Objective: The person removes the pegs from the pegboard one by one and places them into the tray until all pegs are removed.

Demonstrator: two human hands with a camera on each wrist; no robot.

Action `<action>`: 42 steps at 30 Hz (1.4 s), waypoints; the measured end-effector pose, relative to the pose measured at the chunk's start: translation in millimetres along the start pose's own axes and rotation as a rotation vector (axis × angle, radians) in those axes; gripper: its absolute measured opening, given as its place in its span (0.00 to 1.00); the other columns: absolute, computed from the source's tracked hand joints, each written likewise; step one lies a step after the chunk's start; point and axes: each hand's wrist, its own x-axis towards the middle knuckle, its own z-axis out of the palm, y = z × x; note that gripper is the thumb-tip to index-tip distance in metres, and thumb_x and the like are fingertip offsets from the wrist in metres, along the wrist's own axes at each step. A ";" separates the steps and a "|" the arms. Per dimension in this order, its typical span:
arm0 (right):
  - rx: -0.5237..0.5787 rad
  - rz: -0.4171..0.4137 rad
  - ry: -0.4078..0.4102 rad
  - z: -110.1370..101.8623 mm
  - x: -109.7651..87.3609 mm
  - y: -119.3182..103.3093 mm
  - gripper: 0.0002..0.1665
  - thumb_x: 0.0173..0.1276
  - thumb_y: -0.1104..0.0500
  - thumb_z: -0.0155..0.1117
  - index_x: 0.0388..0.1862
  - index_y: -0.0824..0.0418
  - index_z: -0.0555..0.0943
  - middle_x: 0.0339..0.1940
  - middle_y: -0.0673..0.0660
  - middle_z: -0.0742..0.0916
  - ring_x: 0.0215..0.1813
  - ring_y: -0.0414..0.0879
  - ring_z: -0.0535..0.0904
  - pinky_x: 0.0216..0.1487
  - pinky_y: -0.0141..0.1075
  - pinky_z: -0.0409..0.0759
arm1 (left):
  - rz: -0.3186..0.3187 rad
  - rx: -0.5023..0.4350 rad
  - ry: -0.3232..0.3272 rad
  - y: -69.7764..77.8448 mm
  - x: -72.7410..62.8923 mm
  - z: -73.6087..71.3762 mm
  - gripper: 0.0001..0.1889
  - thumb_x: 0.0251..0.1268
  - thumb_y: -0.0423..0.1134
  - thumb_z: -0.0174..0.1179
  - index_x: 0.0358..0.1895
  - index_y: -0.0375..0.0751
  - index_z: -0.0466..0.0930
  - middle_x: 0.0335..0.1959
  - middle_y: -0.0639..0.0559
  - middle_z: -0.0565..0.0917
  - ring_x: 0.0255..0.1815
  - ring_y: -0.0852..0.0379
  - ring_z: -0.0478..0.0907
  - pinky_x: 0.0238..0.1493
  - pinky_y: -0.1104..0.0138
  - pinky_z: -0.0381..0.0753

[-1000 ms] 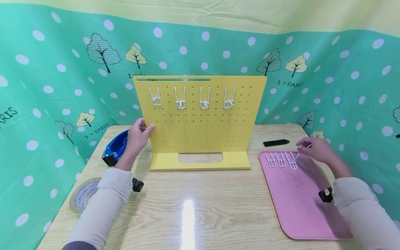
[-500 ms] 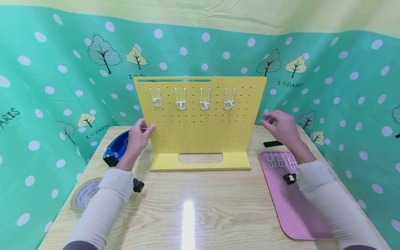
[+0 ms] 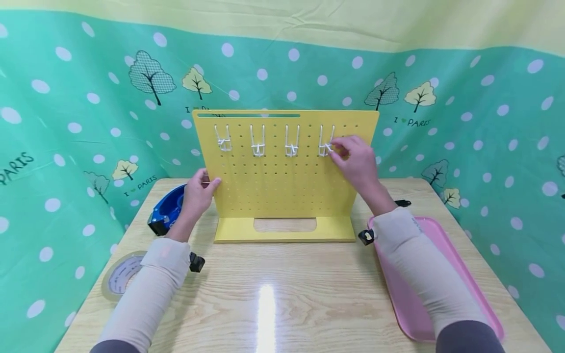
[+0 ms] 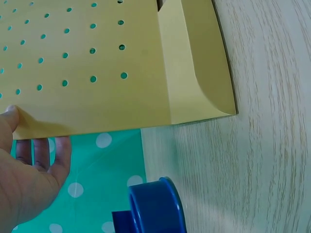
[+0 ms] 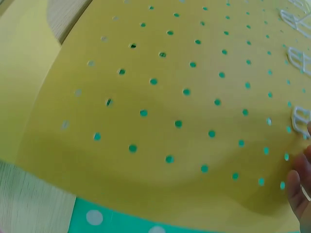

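Note:
A yellow pegboard (image 3: 282, 186) stands upright on its base, with several white wire hooks in a row near its top. My left hand (image 3: 198, 191) grips the board's left edge; in the left wrist view the thumb lies on the front and the fingers (image 4: 60, 158) go behind. My right hand (image 3: 359, 166) is at the rightmost wire hook (image 3: 325, 147), thumb and fingertips bent together right by its front end. A thin white wire piece (image 5: 305, 193) shows between them in the right wrist view, most of it hidden by the hand.
A pink tray (image 3: 430, 233) lies at the right, partly under my right forearm, with a black bar (image 3: 402, 203) behind it. At the left are a blue tape dispenser (image 3: 166, 208) and a roll of tape (image 3: 108, 287). A green polka-dot curtain (image 3: 282, 73) hangs behind.
My right hand has moved from the tray's far end leftward and up to the rightmost hook on the board. The left hand keeps its grip on the board's edge.

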 end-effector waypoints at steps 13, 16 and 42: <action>-0.067 -0.002 0.078 12.8 5.3 -11.1 0.08 0.69 0.57 0.72 0.41 0.61 0.89 0.38 0.61 0.87 0.38 0.53 0.85 0.40 0.44 0.86 | 0.011 0.005 0.005 -1.8 -1.3 1.3 0.20 0.79 0.49 0.54 0.64 0.41 0.72 0.55 0.37 0.81 0.52 0.45 0.79 0.45 0.66 0.78; -0.070 -0.016 0.091 12.6 5.0 -10.9 0.07 0.68 0.58 0.72 0.40 0.61 0.89 0.38 0.61 0.88 0.38 0.54 0.86 0.40 0.44 0.87 | 0.019 0.004 0.010 -3.5 -0.2 2.1 0.19 0.78 0.48 0.55 0.62 0.41 0.72 0.54 0.37 0.81 0.51 0.45 0.80 0.43 0.67 0.78; -0.038 0.096 -0.128 -56.9 -29.0 33.1 0.06 0.66 0.60 0.73 0.39 0.62 0.88 0.38 0.61 0.89 0.35 0.53 0.85 0.33 0.24 0.79 | 0.020 0.010 0.008 -3.3 2.3 1.0 0.20 0.78 0.49 0.56 0.62 0.40 0.73 0.54 0.37 0.81 0.51 0.44 0.80 0.44 0.66 0.79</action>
